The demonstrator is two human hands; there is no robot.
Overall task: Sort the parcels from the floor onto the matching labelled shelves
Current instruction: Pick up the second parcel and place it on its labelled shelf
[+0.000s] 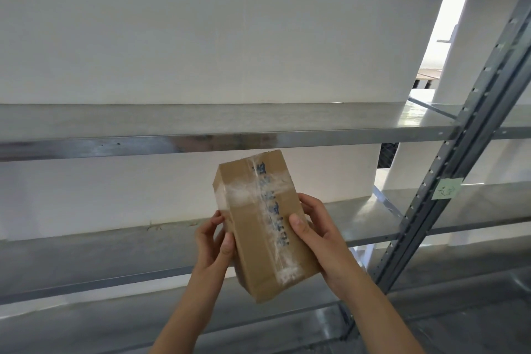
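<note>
Both hands grasp one brown cardboard parcel [263, 221] and hold it up in the air in front of grey metal shelving. The left hand [212, 241] clasps the parcel's left long edge, thumb on the front face and fingers curled behind. The right hand [319, 236] wraps the right side, its thumb pressed onto the front face beside a strip of clear tape printed with blue characters too blurred to read; the other fingers reach behind the box. The parcel stands on end and leans a little to the left, its top end farthest from the hands.

Just above that top end runs the front lip of the upper shelf [201, 142]. Behind the hands, at about their height, lies the middle shelf [94, 250], and a lower shelf [115, 325] runs beneath the forearms. To the right of the right hand a perforated upright post [465, 135] slants upward, carrying a pale green note [447, 188] with handwriting I cannot make out. A white wall [201, 23] backs the shelves.
</note>
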